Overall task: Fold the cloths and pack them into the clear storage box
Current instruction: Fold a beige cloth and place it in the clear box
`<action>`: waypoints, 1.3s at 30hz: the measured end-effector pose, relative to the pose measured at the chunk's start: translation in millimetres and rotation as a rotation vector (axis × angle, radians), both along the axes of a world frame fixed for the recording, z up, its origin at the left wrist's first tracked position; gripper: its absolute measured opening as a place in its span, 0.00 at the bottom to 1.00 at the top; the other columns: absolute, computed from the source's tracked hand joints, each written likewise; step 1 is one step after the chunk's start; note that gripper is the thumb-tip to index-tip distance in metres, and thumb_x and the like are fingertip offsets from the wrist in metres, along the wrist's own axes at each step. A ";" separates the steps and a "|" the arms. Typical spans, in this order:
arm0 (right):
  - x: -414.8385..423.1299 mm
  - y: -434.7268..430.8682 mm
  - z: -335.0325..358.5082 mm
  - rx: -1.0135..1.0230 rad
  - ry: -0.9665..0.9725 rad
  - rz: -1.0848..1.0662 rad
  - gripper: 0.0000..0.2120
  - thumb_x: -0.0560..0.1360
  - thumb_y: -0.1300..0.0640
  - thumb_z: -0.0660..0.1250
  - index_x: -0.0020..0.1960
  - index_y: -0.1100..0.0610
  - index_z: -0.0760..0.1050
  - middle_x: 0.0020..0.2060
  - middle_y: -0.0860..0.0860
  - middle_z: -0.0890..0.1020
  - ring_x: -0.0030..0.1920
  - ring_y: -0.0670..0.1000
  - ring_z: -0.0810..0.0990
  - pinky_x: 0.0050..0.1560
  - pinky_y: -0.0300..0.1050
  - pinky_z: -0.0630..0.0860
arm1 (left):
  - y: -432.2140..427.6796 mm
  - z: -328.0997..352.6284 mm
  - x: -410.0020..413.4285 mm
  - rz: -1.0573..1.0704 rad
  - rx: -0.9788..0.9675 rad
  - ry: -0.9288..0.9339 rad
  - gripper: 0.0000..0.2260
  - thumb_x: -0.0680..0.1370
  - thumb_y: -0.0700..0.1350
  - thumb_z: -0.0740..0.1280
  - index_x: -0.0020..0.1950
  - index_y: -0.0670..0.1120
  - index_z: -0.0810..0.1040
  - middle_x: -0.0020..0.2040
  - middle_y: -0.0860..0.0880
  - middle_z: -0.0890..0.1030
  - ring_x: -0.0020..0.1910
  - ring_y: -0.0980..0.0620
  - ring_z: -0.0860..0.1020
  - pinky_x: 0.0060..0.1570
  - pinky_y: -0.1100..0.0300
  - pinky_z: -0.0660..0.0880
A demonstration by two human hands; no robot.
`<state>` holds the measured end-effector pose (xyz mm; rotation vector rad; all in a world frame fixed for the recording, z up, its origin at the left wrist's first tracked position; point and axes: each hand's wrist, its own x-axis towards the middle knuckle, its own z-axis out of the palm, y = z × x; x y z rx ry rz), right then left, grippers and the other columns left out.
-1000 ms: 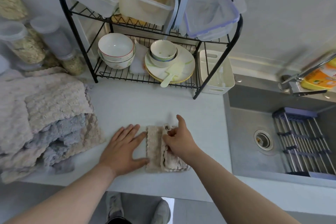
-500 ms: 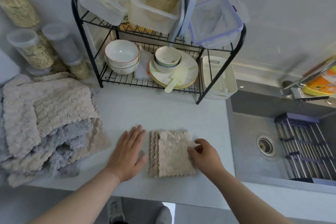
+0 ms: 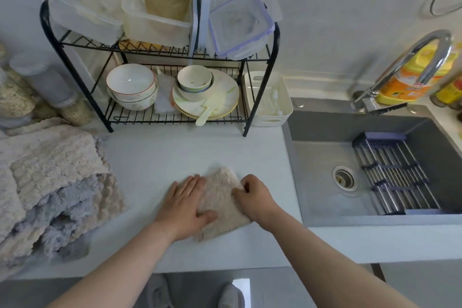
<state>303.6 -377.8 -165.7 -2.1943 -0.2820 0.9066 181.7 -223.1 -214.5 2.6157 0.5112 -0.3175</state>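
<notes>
Now that your left hand (image 3: 186, 210) has slid onto the folded beige cloth (image 3: 221, 204), it presses flat, gripping nothing. Your right hand (image 3: 252, 196) pinches its right edge, so this cloth looks ready to lift and pack.

white tiled wall (image 3: 337, 7), pale countertop (image 3: 175, 157), grey sink (image 3: 325, 170)

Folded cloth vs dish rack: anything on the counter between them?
Nothing. In the head view the counter is bare between the folded cloth and the dish rack.
</notes>
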 end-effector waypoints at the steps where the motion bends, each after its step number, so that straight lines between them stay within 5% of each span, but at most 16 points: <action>1: 3.8 -2.3 12.7 0.061 0.018 0.009 0.06 0.74 0.56 0.64 0.42 0.53 0.66 0.35 0.48 0.71 0.33 0.48 0.69 0.29 0.40 0.66 | -1.3 13.4 3.5 0.114 -0.134 -0.095 0.40 0.68 0.69 0.57 0.75 0.48 0.61 0.75 0.52 0.63 0.76 0.48 0.58 0.73 0.55 0.56; 5: 21.8 -14.1 74.1 0.234 0.102 0.184 0.09 0.72 0.61 0.70 0.40 0.51 0.72 0.32 0.47 0.74 0.27 0.46 0.69 0.26 0.37 0.65 | 0.6 79.5 11.3 0.300 -0.750 -0.150 0.31 0.69 0.48 0.76 0.70 0.53 0.69 0.67 0.60 0.72 0.68 0.57 0.70 0.65 0.60 0.67; 8: 29.9 -21.6 109.0 0.367 0.249 0.263 0.10 0.73 0.66 0.69 0.41 0.53 0.74 0.33 0.50 0.78 0.28 0.48 0.73 0.28 0.39 0.69 | 4.5 120.1 4.7 0.180 -1.074 -0.097 0.22 0.67 0.46 0.75 0.59 0.46 0.79 0.57 0.48 0.83 0.58 0.48 0.80 0.58 0.52 0.76; 11: 31.4 -25.9 128.5 0.448 0.332 0.264 0.08 0.72 0.67 0.69 0.42 0.55 0.75 0.32 0.51 0.80 0.28 0.48 0.77 0.28 0.39 0.73 | 8.6 142.4 -1.7 0.216 -1.252 -0.091 0.26 0.64 0.47 0.74 0.59 0.37 0.78 0.56 0.38 0.82 0.56 0.39 0.80 0.52 0.50 0.77; 16: 29.2 -21.8 136.3 0.567 0.484 0.202 0.08 0.64 0.61 0.74 0.42 0.54 0.79 0.38 0.56 0.82 0.35 0.53 0.81 0.39 0.46 0.78 | 14.0 166.5 -2.9 0.257 -1.322 -0.147 0.23 0.62 0.44 0.73 0.53 0.34 0.77 0.48 0.37 0.81 0.48 0.41 0.81 0.45 0.52 0.77; 18: 27.3 -16.9 132.2 0.790 0.693 -0.021 0.16 0.65 0.52 0.77 0.49 0.56 0.81 0.47 0.59 0.82 0.45 0.56 0.83 0.50 0.52 0.79 | 16.3 174.3 -2.2 0.310 -1.352 -0.234 0.19 0.62 0.41 0.73 0.51 0.36 0.79 0.48 0.37 0.82 0.46 0.40 0.82 0.42 0.52 0.78; 20: 20.5 -12.0 126.6 0.962 0.910 -0.180 0.27 0.72 0.42 0.66 0.63 0.59 0.77 0.61 0.60 0.79 0.60 0.59 0.79 0.62 0.56 0.74 | 20.7 178.3 -0.9 0.435 -1.392 -0.340 0.16 0.65 0.38 0.71 0.51 0.37 0.79 0.47 0.37 0.83 0.45 0.40 0.83 0.39 0.51 0.80; 22: 8.8 -6.9 120.9 0.925 0.906 -0.136 0.27 0.76 0.43 0.62 0.69 0.58 0.72 0.66 0.59 0.76 0.66 0.59 0.75 0.61 0.57 0.75 | 27.6 177.3 0.5 0.535 -1.416 -0.394 0.17 0.65 0.38 0.69 0.54 0.39 0.77 0.48 0.38 0.83 0.46 0.40 0.83 0.40 0.49 0.80; 26: -3.4 7.3 116.5 0.764 0.677 -0.107 0.23 0.73 0.69 0.65 0.67 0.59 0.71 0.60 0.60 0.80 0.59 0.60 0.81 0.46 0.52 0.81 | 45.0 170.0 -2.7 0.604 -1.391 -0.404 0.18 0.65 0.38 0.69 0.55 0.40 0.76 0.52 0.37 0.83 0.49 0.40 0.83 0.51 0.44 0.77; 29: -9.0 20.3 122.3 0.739 0.563 -0.156 0.27 0.67 0.69 0.66 0.65 0.57 0.72 0.58 0.59 0.81 0.54 0.60 0.83 0.43 0.50 0.81 | 59.1 168.8 -8.7 0.577 -1.368 -0.381 0.20 0.67 0.35 0.70 0.59 0.39 0.75 0.54 0.38 0.83 0.51 0.41 0.83 0.53 0.44 0.76; 33: -19.0 40.7 134.3 0.759 0.464 -0.112 0.25 0.70 0.70 0.64 0.65 0.55 0.73 0.59 0.59 0.81 0.58 0.62 0.81 0.57 0.59 0.76 | 80.3 168.3 -20.0 0.601 -1.447 -0.410 0.19 0.73 0.30 0.64 0.63 0.41 0.73 0.57 0.38 0.82 0.54 0.40 0.82 0.52 0.47 0.78; 36: -21.5 57.2 149.7 0.759 0.431 -0.033 0.19 0.75 0.74 0.60 0.60 0.58 0.78 0.54 0.59 0.83 0.53 0.59 0.82 0.49 0.50 0.79 | 96.4 173.1 -28.2 0.590 -1.518 -0.453 0.21 0.72 0.30 0.63 0.65 0.42 0.73 0.59 0.38 0.81 0.56 0.40 0.81 0.53 0.48 0.79; 39: -25.7 72.9 165.1 0.756 0.361 -0.005 0.16 0.74 0.76 0.61 0.49 0.60 0.83 0.44 0.58 0.83 0.45 0.57 0.80 0.42 0.45 0.74 | 111.3 181.0 -32.6 0.649 -1.562 -0.475 0.17 0.74 0.29 0.57 0.50 0.42 0.82 0.48 0.39 0.84 0.43 0.42 0.84 0.39 0.52 0.81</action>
